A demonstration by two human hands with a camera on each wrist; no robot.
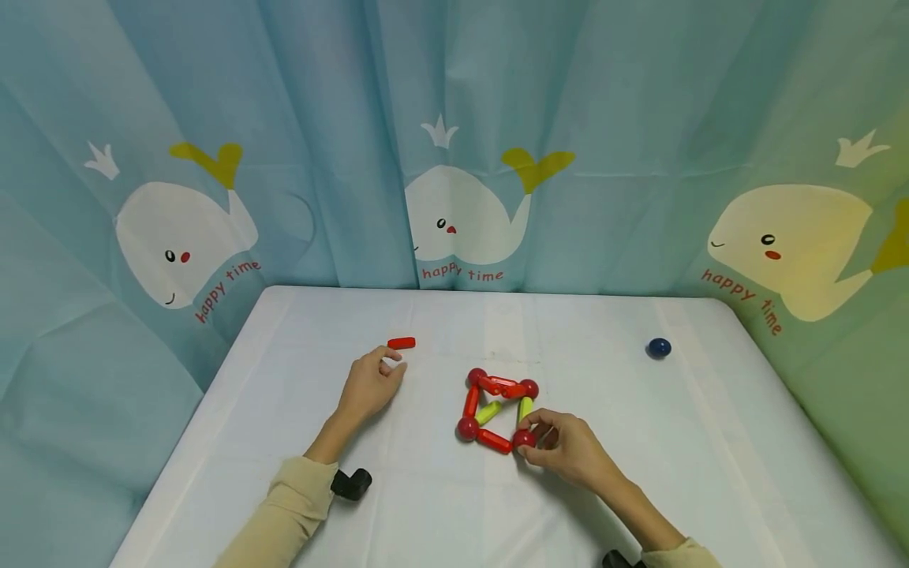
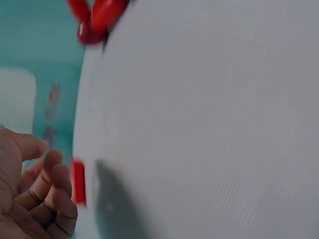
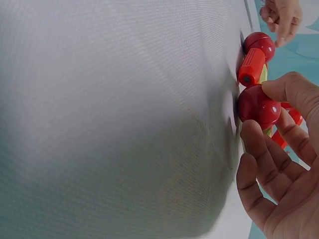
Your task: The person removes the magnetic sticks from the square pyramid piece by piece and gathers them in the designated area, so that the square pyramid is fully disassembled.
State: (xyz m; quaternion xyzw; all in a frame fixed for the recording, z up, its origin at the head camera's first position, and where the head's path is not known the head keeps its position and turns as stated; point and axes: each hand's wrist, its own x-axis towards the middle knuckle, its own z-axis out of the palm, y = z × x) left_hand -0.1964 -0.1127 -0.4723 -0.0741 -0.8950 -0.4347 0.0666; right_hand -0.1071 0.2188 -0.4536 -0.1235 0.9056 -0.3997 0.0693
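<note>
My right hand (image 1: 568, 450) pinches a red ball (image 1: 524, 440) at the near right corner of a four-sided figure of balls and rods. In the right wrist view the thumb and fingers lie around that ball (image 3: 259, 106), with a red rod (image 3: 252, 65) close beside it. Other red balls (image 1: 467, 428) stand at the remaining corners, with red rods (image 1: 495, 441) and yellow-green rods (image 1: 525, 408) among them. My left hand (image 1: 371, 385) holds nothing, its fingers loosely bent, just in front of a loose red rod (image 1: 401, 343). That rod (image 2: 78, 181) also shows beyond the fingers in the left wrist view.
A dark blue ball (image 1: 659, 348) lies toward the back right of the white table (image 1: 582, 339). Behind the table's far edge hangs a blue curtain (image 1: 341, 158) printed with whales. A black wrist device (image 1: 351, 483) sits by the left sleeve.
</note>
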